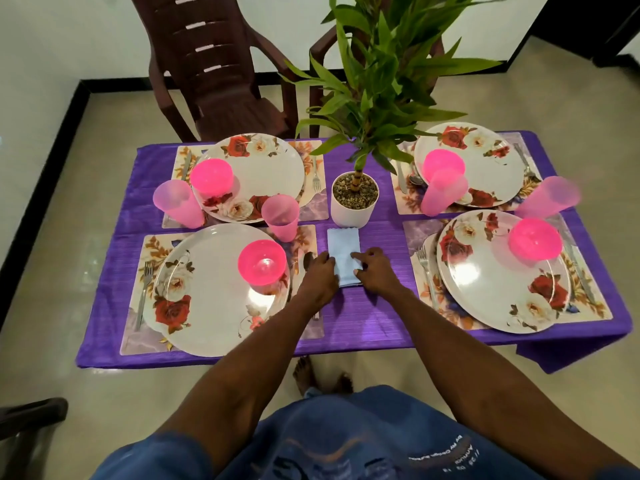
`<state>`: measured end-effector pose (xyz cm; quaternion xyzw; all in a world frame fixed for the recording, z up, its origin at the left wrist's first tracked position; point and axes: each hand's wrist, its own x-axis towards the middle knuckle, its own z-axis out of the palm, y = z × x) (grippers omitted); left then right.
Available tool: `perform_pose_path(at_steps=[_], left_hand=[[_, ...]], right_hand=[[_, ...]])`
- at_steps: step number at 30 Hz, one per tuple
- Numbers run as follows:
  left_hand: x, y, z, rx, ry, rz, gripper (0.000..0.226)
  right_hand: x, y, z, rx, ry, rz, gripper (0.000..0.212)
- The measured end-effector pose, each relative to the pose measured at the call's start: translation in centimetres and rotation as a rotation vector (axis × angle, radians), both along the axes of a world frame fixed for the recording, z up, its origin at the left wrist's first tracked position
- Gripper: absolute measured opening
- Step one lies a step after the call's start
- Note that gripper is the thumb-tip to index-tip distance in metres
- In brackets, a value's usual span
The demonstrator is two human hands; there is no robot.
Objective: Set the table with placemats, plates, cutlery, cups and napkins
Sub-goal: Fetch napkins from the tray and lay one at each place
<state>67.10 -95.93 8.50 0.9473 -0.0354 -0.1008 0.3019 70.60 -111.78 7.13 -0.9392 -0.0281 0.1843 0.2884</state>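
- Left hand (320, 271) and right hand (375, 270), fingers bent, press the folded napkin (341, 252) flat at frame centre, below the plant pot (353, 207).
- Placemats, plates, cutlery, cups look done at all four settings.
- Napkins left: none at settings yet.

Pale blue folded napkin (343, 252), lying flat on purple counter (381, 317) between two near floral placemats, just before white plant pot, near end under both hands.

Purple tablecloth (221, 348), perhaps pale-blue napkin (343, 249)
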Motion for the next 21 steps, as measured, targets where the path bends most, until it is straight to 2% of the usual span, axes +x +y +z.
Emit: perform_pose_path(at_steps=[4,7,11,14,17,21], left_hand=[[-1.3,0.4,0.4,-0.013,-0.073,0.027,0.035],[-2.5,0.8,0.7,-0.024,-0.144,0.057,0.03],[-4.8,1.3,1.1,0.003,-0.183,0.16,0.031],[-7.2,2.4,1.3,0.064,-0.227,0.191,0.025],[-9.8,4.4,0.9,0.097,-0.283,0.308,0.018],[-13.6,8.2,0.8,0.2,-0.306,0.491,0.022]], right_hand=[[-1.2,0.6,0.9,0.036,-0.093,-0.135,0.044],[-2.6,1.5,1.4,-0.005,-0.236,-0.173,0.04],[-4.9,3.4,2.1,-0.062,-0.377,-0.015,0.035],[-6.6,5.9,2.4,-0.036,-0.4,0.075,0.031],[-8.3,9.1,2.3,0.039,-0.477,0.215,0.021],[-10.6,14.0,2.7,0.151,-0.457,0.334,0.025]])
